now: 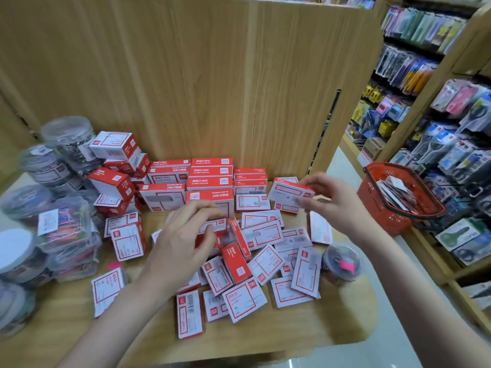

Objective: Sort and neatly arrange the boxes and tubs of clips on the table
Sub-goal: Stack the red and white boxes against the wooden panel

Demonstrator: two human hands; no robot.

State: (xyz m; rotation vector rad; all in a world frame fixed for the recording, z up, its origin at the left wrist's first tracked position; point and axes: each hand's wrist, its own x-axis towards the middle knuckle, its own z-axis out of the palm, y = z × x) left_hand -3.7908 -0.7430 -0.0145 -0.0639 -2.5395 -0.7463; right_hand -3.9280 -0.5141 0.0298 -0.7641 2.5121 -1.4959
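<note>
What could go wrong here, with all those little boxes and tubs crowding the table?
The small round tub sits near the table's right edge; a nudge from the right hand, holding a box, might knock it off. The tilted boxes stacked at the left look unsteady and could topple. The left hand could scatter the loose pile.

Table [265, 338] and back panel [186, 75]: pale wood-grain laminate, smooth, matt. Red-white boxes [265, 235]: printed card, slight sheen. Tubs [66, 235] at 9 o'clock: clear glossy plastic. Basket [382, 208] at 3 o'clock: red perforated plastic.
</note>
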